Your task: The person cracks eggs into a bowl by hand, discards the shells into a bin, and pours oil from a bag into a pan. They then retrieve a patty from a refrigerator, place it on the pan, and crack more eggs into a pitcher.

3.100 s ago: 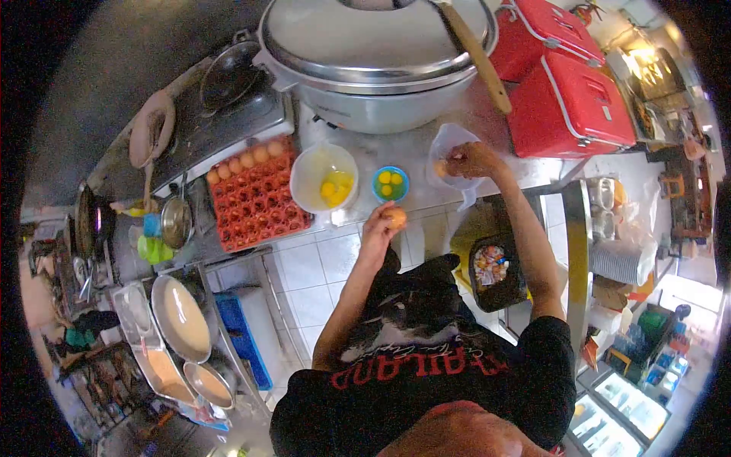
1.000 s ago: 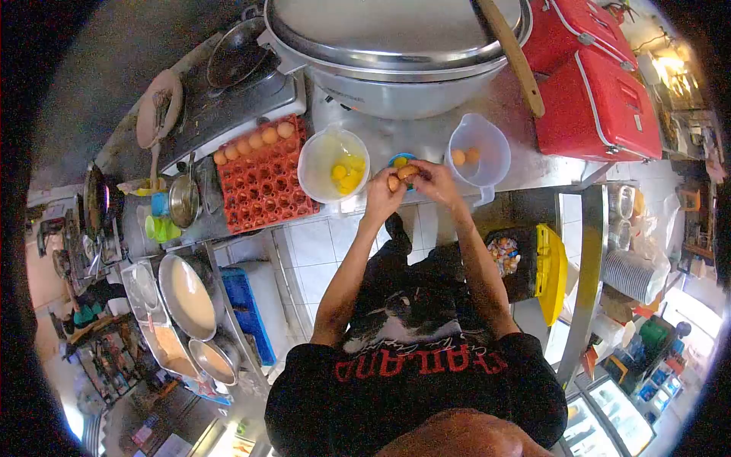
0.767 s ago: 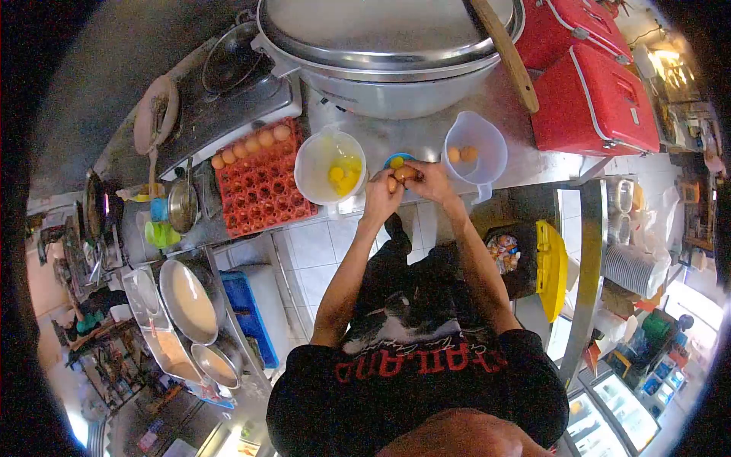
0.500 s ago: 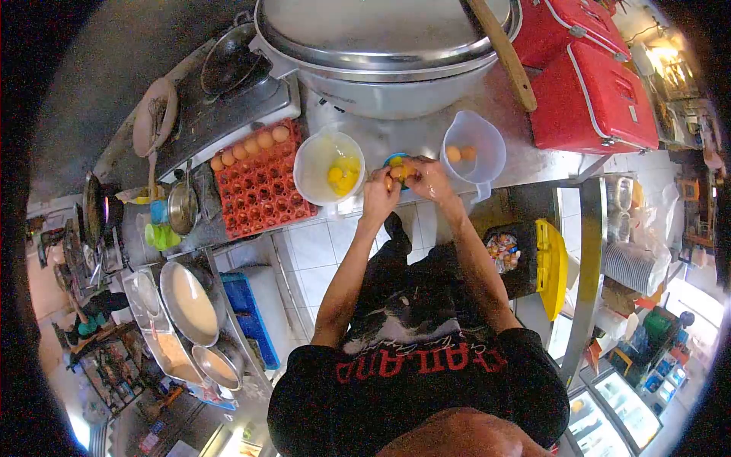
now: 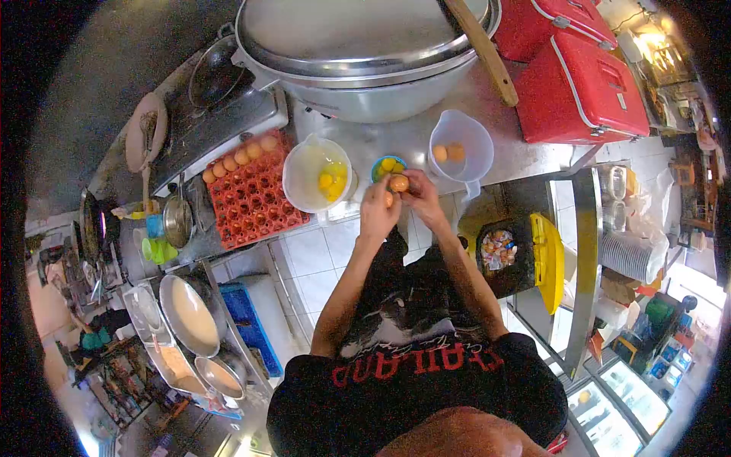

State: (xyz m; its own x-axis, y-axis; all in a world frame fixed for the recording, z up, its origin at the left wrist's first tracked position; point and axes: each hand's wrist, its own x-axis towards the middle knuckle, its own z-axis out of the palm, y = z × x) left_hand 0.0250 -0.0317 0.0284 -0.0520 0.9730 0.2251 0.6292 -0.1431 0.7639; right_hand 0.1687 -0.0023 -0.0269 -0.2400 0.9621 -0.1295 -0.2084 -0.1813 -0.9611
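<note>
My left hand (image 5: 378, 217) and my right hand (image 5: 423, 200) are close together at the near edge of the metal counter. Both are closed around brown eggshell (image 5: 398, 183); whether these pieces are fully apart is hard to tell. Just beyond my fingers sits a small blue bowl (image 5: 376, 174) with yellow yolks in it. To the left is a white plastic pitcher (image 5: 298, 181) holding several yolks and clear egg white. A translucent measuring jug (image 5: 478, 147) on the right has brown eggs or shells in its bottom.
A red egg tray (image 5: 255, 202) with several eggs along its far row lies at left. Behind stands a large lidded metal pot (image 5: 365, 87), a wooden paddle (image 5: 487, 57) across its lid. Red coolers (image 5: 582, 91) stand at right. Below the counter is a bin (image 5: 499, 250) with shells.
My hands have drawn back slightly toward my body, away from the blue bowl, uncovering more of its yolks. The whole view has shifted a little.
</note>
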